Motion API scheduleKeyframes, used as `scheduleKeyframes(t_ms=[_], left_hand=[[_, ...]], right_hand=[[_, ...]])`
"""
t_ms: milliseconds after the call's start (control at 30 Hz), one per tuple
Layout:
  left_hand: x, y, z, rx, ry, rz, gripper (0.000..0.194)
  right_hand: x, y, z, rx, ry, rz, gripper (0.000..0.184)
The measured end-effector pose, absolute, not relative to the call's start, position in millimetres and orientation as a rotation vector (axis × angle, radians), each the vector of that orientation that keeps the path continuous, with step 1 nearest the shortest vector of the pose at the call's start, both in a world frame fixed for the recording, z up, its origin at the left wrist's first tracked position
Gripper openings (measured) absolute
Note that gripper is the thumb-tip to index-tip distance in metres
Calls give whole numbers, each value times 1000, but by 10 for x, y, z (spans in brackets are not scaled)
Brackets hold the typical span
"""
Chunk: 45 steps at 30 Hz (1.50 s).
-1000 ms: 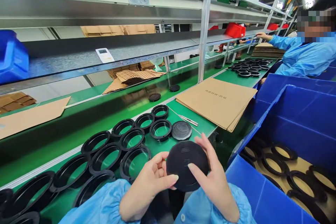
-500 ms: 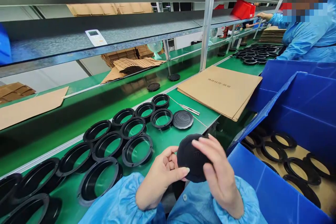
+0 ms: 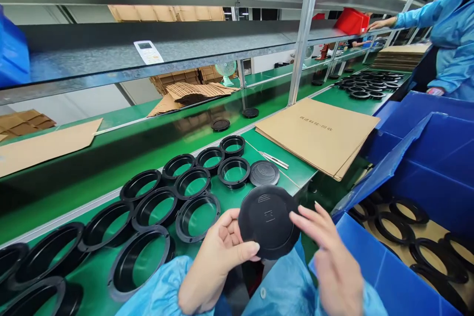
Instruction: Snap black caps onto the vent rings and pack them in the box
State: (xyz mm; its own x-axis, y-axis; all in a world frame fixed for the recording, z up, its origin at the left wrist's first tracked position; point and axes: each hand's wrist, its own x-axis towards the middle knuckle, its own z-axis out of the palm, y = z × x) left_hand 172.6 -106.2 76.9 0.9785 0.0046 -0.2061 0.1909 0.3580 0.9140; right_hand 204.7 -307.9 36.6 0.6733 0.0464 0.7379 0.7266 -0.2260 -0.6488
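Note:
My left hand (image 3: 222, 252) grips the left edge of a round black cap (image 3: 269, 222), thumb on its face and fingers behind. Faint raised marks show on the cap, which faces me. At the cap's right edge is my right hand (image 3: 329, 252), its fingers apart and the fingertips at the rim; part of this hand is blurred. A second black cap (image 3: 264, 173) lies on the green bench just beyond. To the left stand several black rings (image 3: 198, 217) in rows on the bench.
Tweezers (image 3: 274, 160) lie beside a stack of cardboard sheets (image 3: 318, 133). On the right, a blue bin (image 3: 388, 256) holds more black rings on cardboard. A metal shelf (image 3: 222, 44) with a remote control (image 3: 148, 52) runs above. A co-worker's arm (image 3: 411, 17) reaches to a red bin (image 3: 351, 21).
My right hand has moved off the cap's face to its right edge, and the cap now faces me more fully. The co-worker has shifted right in view.

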Motion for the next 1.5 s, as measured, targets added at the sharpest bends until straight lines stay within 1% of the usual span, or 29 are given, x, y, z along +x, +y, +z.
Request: scheduleKeyframes(t_ms=[67, 133, 200, 267, 333, 400, 433, 500, 533, 567, 633, 667, 700, 767, 833, 900, 1000, 1133, 1167, 1267, 1300, 1433, 1500], left_hand=[[1734, -1029, 763, 1184, 204, -89, 60], [1736, -1001, 773, 1182, 225, -68, 61], [1734, -984, 793, 1194, 234, -58, 62], [1733, -975, 802, 1206, 240, -44, 62], [1737, -970, 784, 1209, 244, -27, 61], [1743, -967, 737, 1212, 238, -8, 60], [1745, -967, 707, 1217, 232, 1, 60], [1743, -978, 641, 1224, 217, 4, 60], [1738, -990, 610, 1225, 213, -1, 60], [1730, -1005, 580, 1224, 213, -9, 59], [1709, -1039, 532, 1218, 216, -29, 59], [1698, -1053, 516, 1218, 222, -34, 58], [1687, -1062, 507, 1222, 230, -33, 56], [1669, -1061, 511, 1240, 253, -14, 52], [1654, -1037, 542, 1259, 283, 27, 47], [1639, -998, 580, 1279, 316, 82, 45], [1613, -924, 614, 1351, 366, 254, 48], [1557, -800, 621, 1510, 425, 553, 34], [1537, -768, 629, 1500, 456, 597, 34], [1457, -688, 685, 1359, 553, 626, 49], [1425, -669, 707, 1337, 561, 622, 49], [1273, -621, 764, 1492, 620, 699, 36], [1173, -600, 764, 1442, 676, 758, 35]], right_hand=[[2035, -3035, 319, -1742, -988, -697, 37], [2018, -3004, 283, -1563, -1147, -593, 36], [2002, -2997, 275, -1526, -998, -515, 36], [1996, -2998, 287, -1646, -857, -527, 36], [2002, -2993, 291, -1641, -1004, -483, 36], [2021, -2975, 264, -1496, -1111, -410, 32], [2040, -2962, 241, -1446, -1022, -408, 30], [2105, -2927, 194, -1455, -675, -440, 27], [2151, -2904, 177, -1494, -515, -441, 29], [2205, -2876, 168, -1532, -409, -421, 37], [2321, -2808, 166, -1620, -351, -324, 58], [2376, -2769, 169, -1650, -339, -271, 62], [2424, -2729, 172, -1663, -322, -213, 61], [2493, -2646, 168, -1646, -280, -97, 49], [2522, -2561, 153, -1599, -255, -32, 43], [2521, -2472, 140, -1567, -259, -8, 43], [2488, -2326, 153, -1522, -296, 43, 41], [2433, -2123, 226, -1521, -448, 142, 39], [2423, -2075, 247, -1515, -481, 168, 39], [2397, -1951, 315, -1484, -536, 248, 35], [2387, -1915, 339, -1488, -566, 262, 34], [2326, -1778, 435, -1537, -771, 284, 30], [2282, -1689, 466, -1509, -810, 354, 31]])
